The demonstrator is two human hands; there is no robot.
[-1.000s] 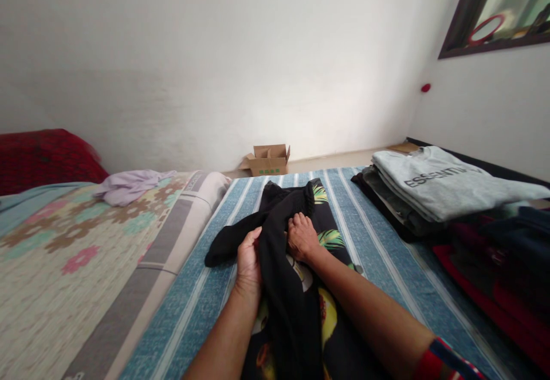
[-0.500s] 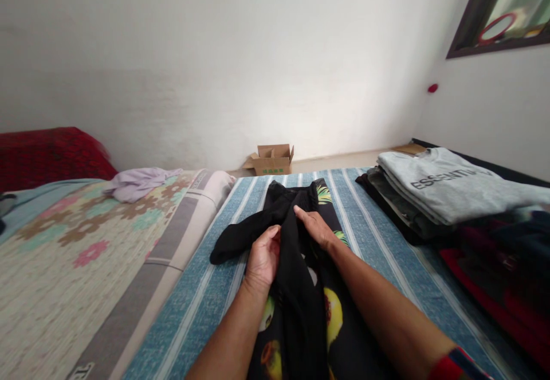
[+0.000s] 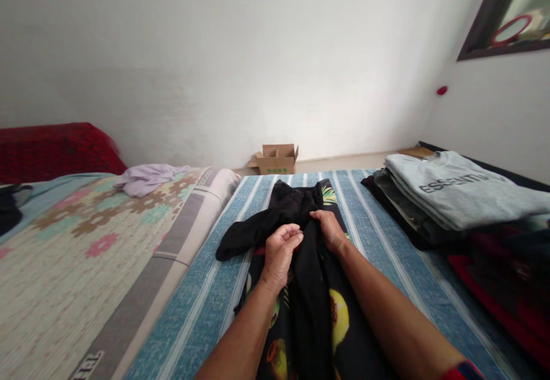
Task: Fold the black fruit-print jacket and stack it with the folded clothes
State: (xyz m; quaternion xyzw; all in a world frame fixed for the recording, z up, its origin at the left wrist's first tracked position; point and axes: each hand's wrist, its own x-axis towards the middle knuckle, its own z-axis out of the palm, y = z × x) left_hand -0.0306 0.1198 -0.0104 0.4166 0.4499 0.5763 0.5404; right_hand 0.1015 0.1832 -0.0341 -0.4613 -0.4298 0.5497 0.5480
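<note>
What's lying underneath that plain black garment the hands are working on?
Under the plain black garment lies a black cloth with a fruit and leaf print, spread on the blue striped bedcover. The left hand and right hand hold the garment, which covers the print's middle.

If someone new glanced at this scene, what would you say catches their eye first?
Both hands meet mid-frame on a plain black garment: the left hand curled at its edge, the right hand gripping it. It lies over a black fruit-print cloth on the blue striped bedsheet. To the right sits a stack of folded clothes topped by a grey lettered sweatshirt.
</note>
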